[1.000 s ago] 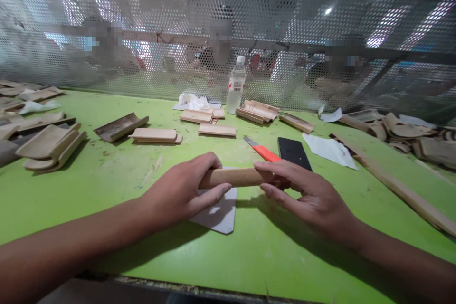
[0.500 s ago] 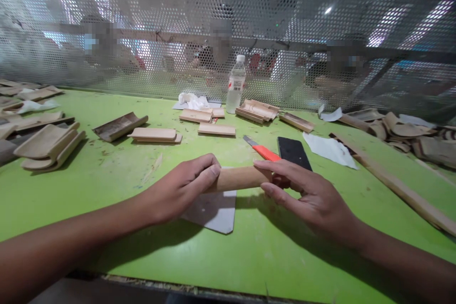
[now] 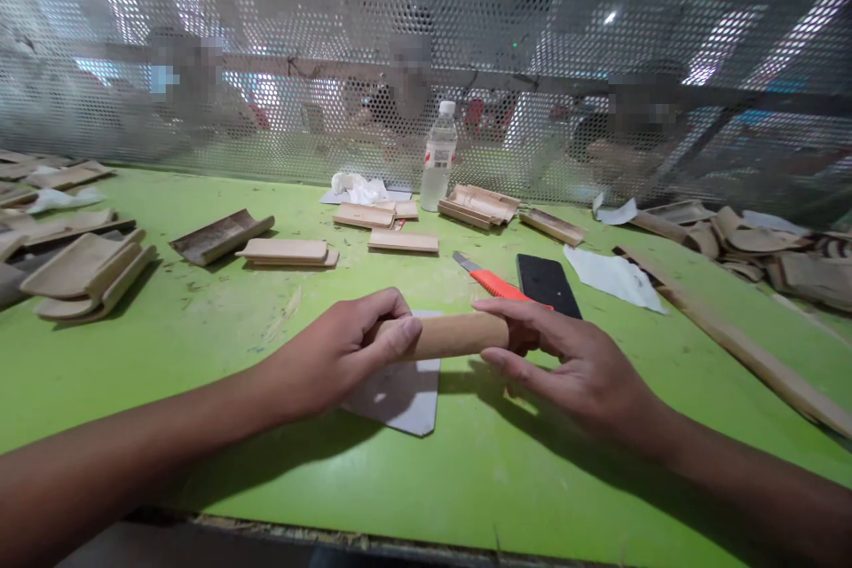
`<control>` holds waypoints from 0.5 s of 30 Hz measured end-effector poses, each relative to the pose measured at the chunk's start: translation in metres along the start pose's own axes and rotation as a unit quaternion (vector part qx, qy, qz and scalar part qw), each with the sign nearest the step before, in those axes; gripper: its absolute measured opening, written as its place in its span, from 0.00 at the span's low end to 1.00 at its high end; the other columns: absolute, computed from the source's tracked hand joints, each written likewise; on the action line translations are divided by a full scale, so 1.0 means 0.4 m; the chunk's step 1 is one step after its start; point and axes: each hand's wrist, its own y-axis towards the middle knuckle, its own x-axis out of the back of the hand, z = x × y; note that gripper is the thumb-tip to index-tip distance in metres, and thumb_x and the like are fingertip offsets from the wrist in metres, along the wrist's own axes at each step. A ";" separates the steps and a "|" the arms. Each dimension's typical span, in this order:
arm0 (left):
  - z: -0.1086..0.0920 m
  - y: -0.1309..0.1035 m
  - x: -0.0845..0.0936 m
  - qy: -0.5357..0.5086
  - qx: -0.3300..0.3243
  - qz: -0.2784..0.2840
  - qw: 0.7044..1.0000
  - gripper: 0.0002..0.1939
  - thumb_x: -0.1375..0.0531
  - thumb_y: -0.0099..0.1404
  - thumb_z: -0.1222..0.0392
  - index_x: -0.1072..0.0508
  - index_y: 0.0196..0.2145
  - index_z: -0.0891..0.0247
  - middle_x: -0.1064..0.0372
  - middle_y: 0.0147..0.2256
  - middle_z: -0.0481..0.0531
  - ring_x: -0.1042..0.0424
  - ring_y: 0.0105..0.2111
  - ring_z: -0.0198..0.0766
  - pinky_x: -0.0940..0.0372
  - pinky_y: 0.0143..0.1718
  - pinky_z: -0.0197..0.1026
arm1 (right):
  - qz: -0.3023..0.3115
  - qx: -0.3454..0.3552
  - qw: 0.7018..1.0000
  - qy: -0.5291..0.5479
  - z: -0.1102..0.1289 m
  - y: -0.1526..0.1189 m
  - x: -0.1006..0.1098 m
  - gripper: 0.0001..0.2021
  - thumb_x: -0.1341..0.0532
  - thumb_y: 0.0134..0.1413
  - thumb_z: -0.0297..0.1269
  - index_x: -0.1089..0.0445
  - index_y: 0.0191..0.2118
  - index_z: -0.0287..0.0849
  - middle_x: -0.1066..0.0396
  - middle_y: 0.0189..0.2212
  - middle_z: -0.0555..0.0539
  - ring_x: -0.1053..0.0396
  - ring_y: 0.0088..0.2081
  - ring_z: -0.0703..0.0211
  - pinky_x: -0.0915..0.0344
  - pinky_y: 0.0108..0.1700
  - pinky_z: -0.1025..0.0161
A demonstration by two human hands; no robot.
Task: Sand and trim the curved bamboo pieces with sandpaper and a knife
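Holding a curved piece of wood [image 3: 453,336] above the green table [image 3: 506,497], the left hand [image 3: 333,351] is closing its thumb and fingers on the left end. The right hand [image 3: 586,368] is curving loosely round the other end, its forefinger touching the upper edge and its thumb sitting by the lower one; I cannot tell how firmly it is gripping. The wood and left hand are hiding part of a pale card [image 3: 409,399] beneath them. Just beyond the right hand, an orange knife [image 3: 496,284] and a black phone [image 3: 547,282] are lying close together, the knife's blade pointing away to the left and the hand covering the near edge of the space. White paper [image 3: 613,277] is lying beside the phone, with a long strip [image 3: 738,337] running down to its right. Farther back, a clear bottle [image 3: 437,161] is standing near short wood pieces [image 3: 485,204], and heaps of wood are crowding both sides. A mesh screen [image 3: 299,133] is rising behind, partly obscuring several people.
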 end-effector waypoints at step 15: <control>0.038 0.026 0.003 -0.026 0.050 0.052 0.997 0.17 0.42 0.71 0.47 0.25 0.49 0.60 0.23 0.41 0.52 0.26 0.39 0.44 0.33 0.38 0.42 | -0.039 0.209 0.972 -0.104 0.013 0.000 -0.006 0.09 0.37 0.64 0.28 0.31 0.46 0.48 0.27 0.37 0.48 0.27 0.37 0.57 0.28 0.37 0.61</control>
